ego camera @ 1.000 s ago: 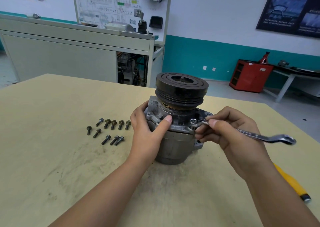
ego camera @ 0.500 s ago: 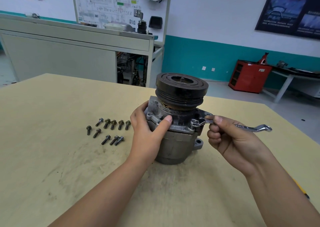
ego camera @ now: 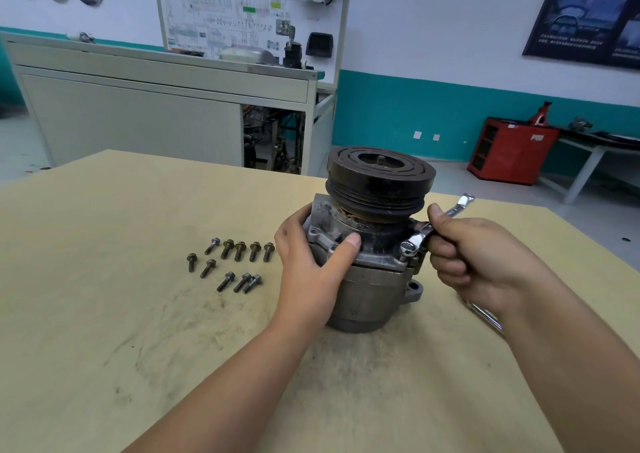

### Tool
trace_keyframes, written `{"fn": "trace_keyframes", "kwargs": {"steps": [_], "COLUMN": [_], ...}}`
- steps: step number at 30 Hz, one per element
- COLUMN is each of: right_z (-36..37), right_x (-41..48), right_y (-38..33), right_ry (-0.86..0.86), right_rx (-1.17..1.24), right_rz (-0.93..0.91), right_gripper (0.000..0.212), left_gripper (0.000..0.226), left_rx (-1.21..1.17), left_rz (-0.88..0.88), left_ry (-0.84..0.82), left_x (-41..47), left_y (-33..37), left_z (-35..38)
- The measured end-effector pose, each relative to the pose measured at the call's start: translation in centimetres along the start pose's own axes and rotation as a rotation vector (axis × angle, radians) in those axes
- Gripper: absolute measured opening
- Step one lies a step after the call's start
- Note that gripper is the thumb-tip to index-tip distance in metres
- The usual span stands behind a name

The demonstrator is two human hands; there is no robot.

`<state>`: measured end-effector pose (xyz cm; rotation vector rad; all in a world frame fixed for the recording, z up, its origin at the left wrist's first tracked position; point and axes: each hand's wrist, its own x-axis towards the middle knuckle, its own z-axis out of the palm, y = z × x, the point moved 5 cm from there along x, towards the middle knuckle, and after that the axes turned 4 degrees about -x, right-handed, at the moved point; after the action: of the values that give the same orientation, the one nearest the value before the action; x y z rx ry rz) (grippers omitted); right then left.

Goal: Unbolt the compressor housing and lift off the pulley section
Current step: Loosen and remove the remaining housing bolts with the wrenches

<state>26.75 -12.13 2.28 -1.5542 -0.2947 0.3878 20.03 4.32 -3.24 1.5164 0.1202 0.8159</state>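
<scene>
Swinging round since a second ago, the wrench [ego camera: 420, 232] now points its free end up and away from me where it had stuck out to my right, its ring end seated on a bolt [ego camera: 404, 247] at the flange. My right hand [ego camera: 485, 262] has its grip closed round the wrench handle. My left hand [ego camera: 313, 262] grips the side of the compressor [ego camera: 367, 279], thumb pressed on the flange, holding it steady as before. The compressor stands upright on the table [ego camera: 104, 314], just ahead of my forearms. To its left lie ten loose bolts [ego camera: 235, 262] in two rows, so I judge most of the unbolting done. This bolt is left, perhaps others I cannot see behind. Farther up, the black pulley [ego camera: 381, 179] sits on top, not yet lifted off.
</scene>
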Motion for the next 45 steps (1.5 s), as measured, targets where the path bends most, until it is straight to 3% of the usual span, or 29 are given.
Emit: {"fn": "trace_keyframes", "kwargs": {"steps": [6, 13, 24, 27, 30, 34, 36, 41, 45], "right_z": [0.1, 0.3, -1.1, -2.1, -2.6, -2.8, -2.8, -2.7, -2.3], "right_x": [0.8, 1.3, 0.2, -0.6, -1.0, -0.9, -0.9, -0.8, -0.8], "right_y": [-0.8, -0.9, -0.4, 0.4, 1.6, 2.2, 2.2, 2.3, 2.4], "right_ry": [-0.073, -0.154, -0.041, 0.033, 0.089, 0.142, 0.161, 0.175, 0.162], "right_rx": [-0.097, -0.086, 0.385, 0.504, 0.606, 0.664, 0.674, 0.687, 0.658], "right_rz": [0.164, 0.209, -0.001, -0.036, -0.014, -0.023, -0.035, -0.055, -0.061], "right_gripper": [0.039, 0.039, 0.029, 0.027, 0.029, 0.032, 0.033, 0.032, 0.032], "left_gripper": [0.060, 0.052, 0.049, 0.052, 0.051, 0.026, 0.016, 0.029, 0.021], "left_rx": [-0.003, -0.010, 0.043, 0.153, 0.305, 0.369, 0.405, 0.555, 0.614], "left_rz": [0.000, -0.019, -0.018, 0.074, 0.273, 0.578, 0.627, 0.492, 0.413], "left_ry": [0.001, 0.001, 0.046, 0.146, 0.208, 0.175, 0.160, 0.093, 0.132], "left_x": [0.0, 0.0, -0.2, -1.0, -2.2, -4.1, -4.4, -4.2, -3.8], "left_y": [0.1, 0.1, 0.3, 1.4, 3.5, 6.1, 6.5, 5.9, 5.6], "left_z": [0.1, 0.1, 0.1, 0.0, 0.2, 1.3, 1.7, 2.6, 2.8]}}
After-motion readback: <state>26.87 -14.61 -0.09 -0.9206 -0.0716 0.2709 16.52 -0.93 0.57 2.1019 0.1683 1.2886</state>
